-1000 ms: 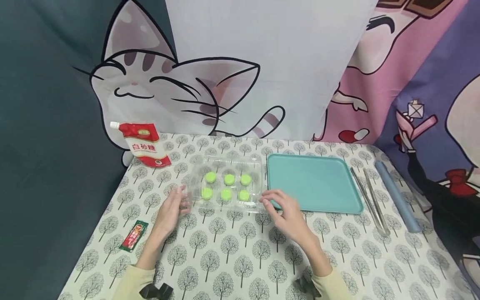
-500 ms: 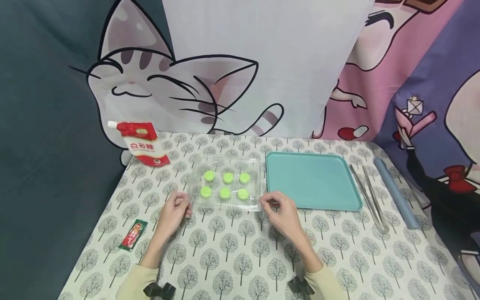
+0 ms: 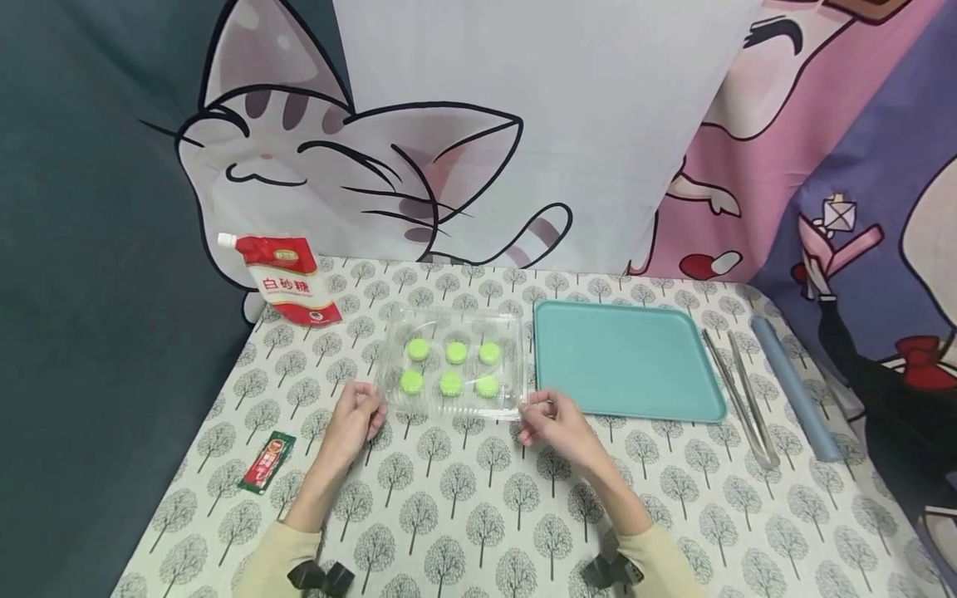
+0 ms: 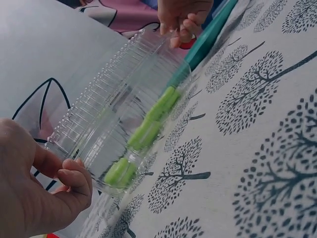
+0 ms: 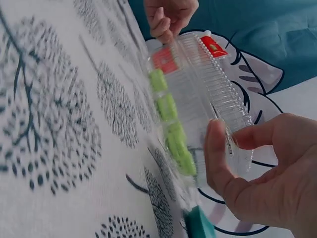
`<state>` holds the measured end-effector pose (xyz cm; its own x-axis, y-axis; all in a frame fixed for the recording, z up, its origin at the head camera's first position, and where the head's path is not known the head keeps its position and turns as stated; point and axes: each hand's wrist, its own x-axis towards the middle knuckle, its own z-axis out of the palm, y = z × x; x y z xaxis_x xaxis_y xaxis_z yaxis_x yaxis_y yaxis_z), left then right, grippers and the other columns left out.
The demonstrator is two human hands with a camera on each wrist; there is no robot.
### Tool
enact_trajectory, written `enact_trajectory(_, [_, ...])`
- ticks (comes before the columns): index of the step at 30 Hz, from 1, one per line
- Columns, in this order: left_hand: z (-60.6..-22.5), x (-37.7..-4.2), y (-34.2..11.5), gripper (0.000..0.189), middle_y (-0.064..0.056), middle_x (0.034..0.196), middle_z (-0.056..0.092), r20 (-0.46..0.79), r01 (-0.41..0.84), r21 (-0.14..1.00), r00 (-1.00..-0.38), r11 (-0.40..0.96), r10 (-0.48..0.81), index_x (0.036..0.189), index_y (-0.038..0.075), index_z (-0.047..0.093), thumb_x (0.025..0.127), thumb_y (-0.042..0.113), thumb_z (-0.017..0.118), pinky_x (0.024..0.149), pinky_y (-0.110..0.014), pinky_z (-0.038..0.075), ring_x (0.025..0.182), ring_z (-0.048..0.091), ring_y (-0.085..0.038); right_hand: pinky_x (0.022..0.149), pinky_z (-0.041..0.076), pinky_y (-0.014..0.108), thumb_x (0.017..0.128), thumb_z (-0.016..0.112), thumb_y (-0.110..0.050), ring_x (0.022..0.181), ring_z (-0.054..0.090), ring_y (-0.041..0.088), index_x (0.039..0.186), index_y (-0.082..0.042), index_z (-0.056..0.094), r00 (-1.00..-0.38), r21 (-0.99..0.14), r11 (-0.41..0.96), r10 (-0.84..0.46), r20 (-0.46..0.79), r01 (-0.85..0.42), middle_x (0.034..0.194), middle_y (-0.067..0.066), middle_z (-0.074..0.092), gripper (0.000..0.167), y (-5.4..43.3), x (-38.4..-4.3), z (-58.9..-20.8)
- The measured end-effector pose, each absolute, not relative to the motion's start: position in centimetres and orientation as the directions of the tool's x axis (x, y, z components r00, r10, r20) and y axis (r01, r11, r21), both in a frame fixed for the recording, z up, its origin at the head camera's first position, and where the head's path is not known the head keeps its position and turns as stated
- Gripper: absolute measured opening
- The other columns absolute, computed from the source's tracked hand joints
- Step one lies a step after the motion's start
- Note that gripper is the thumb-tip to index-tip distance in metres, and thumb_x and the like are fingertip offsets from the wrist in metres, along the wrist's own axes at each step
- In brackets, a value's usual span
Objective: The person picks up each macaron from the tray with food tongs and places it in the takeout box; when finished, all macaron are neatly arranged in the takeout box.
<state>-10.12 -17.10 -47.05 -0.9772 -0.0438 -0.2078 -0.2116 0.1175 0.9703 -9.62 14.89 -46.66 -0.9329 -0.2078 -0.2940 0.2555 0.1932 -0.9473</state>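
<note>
A clear plastic clamshell box (image 3: 452, 410) with its ribbed lid down lies mid-table, left of a teal tray (image 3: 628, 361). Several bright green macarons (image 3: 450, 384) sit inside in two rows. At the box's near left corner, my left hand (image 3: 355, 419) pinches the rim between thumb and curled fingers. The right hand (image 3: 564, 428) pinches the near right corner, its thumb and index finger (image 5: 218, 148) on the lid's edge in the right wrist view. From the left wrist view, the left thumb and fingers (image 4: 74, 181) meet at the rim; the exact contact is partly hidden.
Metal tongs (image 3: 748, 407) and a blue-grey roll (image 3: 796, 390) lie right of the tray. A red and white sugar pouch (image 3: 290, 281) is at the back left. A small green and red packet (image 3: 267, 462) lies at the left, near my forearm.
The left hand's fingers, straighter beside the box a second ago, have curled onto its near left corner. The right hand has closed its pinch at the near right corner. The box stays nearly still.
</note>
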Motion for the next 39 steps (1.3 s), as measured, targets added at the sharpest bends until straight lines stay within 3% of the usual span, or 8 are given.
enact_trajectory(8, [-47.0,-9.7,-17.0,0.013,-0.002,0.077,0.054,-0.208,-0.213,0.968,-0.977,0.132,-0.045,0.115,-0.004,0.039,0.104,0.003,0.041,0.05,-0.016,0.041,0.06,0.046,-0.007,0.071,0.062,0.026,0.101,0.057,-0.015,0.073,0.067,0.018,0.113,0.011,0.052,-0.9,-0.942,0.177,-0.29,-0.327,0.285,0.087,0.014,0.068,0.029,15.2,-9.6,-46.6])
enact_trajectory(29, [-46.7,-9.2,-16.8,0.017,-0.005,0.082,0.053,-0.252,-0.258,0.956,-0.966,0.139,-0.058,0.12,-0.003,0.036,0.104,0.002,0.037,0.053,-0.016,0.04,0.066,0.047,-0.011,0.059,0.059,0.022,0.098,0.056,-0.005,0.064,0.063,0.019,0.104,0.007,0.054,-0.935,-0.955,0.107,-0.202,-0.292,0.275,0.077,0.01,0.067,0.013,14.2,-9.0,-47.3])
enact_trajectory(34, [-46.6,-9.2,-16.7,0.02,-0.005,0.083,0.054,-0.257,-0.264,0.954,-0.964,0.141,-0.068,0.122,-0.003,0.036,0.104,0.003,0.038,0.052,-0.016,0.04,0.065,0.048,-0.01,0.062,0.061,0.024,0.1,0.055,-0.008,0.066,0.064,0.019,0.109,0.009,0.054,-0.924,-0.953,0.133,-0.239,-0.297,0.272,0.079,0.012,0.068,0.019,14.6,-9.1,-47.2])
enact_trajectory(39, [-46.7,-9.4,-17.0,0.027,-0.004,0.082,0.059,-0.254,-0.26,0.953,-0.965,0.158,-0.057,0.128,-0.004,0.037,0.105,0.007,0.041,0.05,-0.017,0.044,0.062,0.049,-0.008,0.07,0.065,0.034,0.104,0.053,-0.016,0.071,0.068,0.026,0.116,0.01,0.053,-0.903,-0.942,0.202,-0.289,-0.318,0.267,0.086,0.021,0.069,0.029,15.4,-9.0,-46.7])
